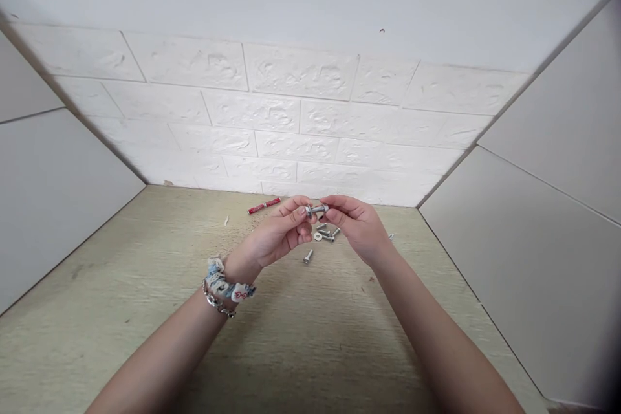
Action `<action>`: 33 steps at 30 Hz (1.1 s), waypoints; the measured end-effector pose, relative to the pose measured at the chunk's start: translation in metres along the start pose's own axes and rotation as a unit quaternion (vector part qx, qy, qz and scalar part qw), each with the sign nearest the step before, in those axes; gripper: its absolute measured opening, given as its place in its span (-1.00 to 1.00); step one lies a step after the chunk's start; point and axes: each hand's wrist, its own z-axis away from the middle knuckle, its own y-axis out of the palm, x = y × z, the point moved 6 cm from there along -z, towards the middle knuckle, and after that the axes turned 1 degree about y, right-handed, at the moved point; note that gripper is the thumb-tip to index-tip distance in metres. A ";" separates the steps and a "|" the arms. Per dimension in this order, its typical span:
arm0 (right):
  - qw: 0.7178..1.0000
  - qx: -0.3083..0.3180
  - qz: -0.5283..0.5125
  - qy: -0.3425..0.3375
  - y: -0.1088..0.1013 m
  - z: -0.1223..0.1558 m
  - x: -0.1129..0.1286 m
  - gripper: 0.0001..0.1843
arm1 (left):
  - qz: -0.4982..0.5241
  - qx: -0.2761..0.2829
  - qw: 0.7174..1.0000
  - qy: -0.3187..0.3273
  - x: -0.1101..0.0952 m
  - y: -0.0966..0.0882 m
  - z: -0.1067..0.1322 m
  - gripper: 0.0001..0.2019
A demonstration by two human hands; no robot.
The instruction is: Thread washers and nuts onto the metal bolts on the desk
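Nearest the front edge of the pale wood surface [301,349], both bare forearms come in. The left wrist wears a patterned scrunchie [224,284] with a chain bracelet [218,304] just beside it (one of each).

Left hand [279,236]: fingers curled, thumb and fingertips pinching the left end of a bolt [316,209]. Right hand [359,226]: also curled, pinching the right end of the same bolt. The bolt lies roughly level between the two hands, touching both. It is held off the surface, over the back half and about mid-width. One bolt held; I can't tell if a nut is on it.

On the surface just under the hands:
- One loose bolt [308,256], nearest the front.
- One washer [317,236], flat, behind the loose bolt.
- A small cluster of screws [328,233], just beside the washer. It looks like two or three, partly hidden by the fingers, so the count is unsure.
- One tiny metal bit [391,236], right of the right hand and toward the right edge.

Further back there is one white scrap [226,220] left of the hands. One red plug [264,206] lies almost at the back edge, left of centre and well apart from the hands.

Behind it stands a white brick-pattern wall [301,116], and plain grey panels [53,194] close off both side edges.
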 end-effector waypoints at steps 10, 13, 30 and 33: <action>0.983 -0.031 0.162 -0.083 0.002 0.008 0.025 -0.81 | 0.097 0.031 0.993 -0.053 0.014 0.005 -0.001 -0.80; 0.973 -0.051 0.202 -0.101 0.001 0.009 0.025 -0.79 | 0.092 0.023 0.995 -0.040 0.014 0.004 -0.001 -0.81; 0.980 -0.031 0.196 -0.002 0.004 0.007 0.006 -0.46 | -0.321 0.047 0.939 0.111 -0.015 0.022 0.006 -0.91; 0.980 -0.019 0.193 0.038 0.003 0.006 0.000 -0.41 | -0.544 0.082 0.816 0.177 -0.026 0.037 0.015 -0.87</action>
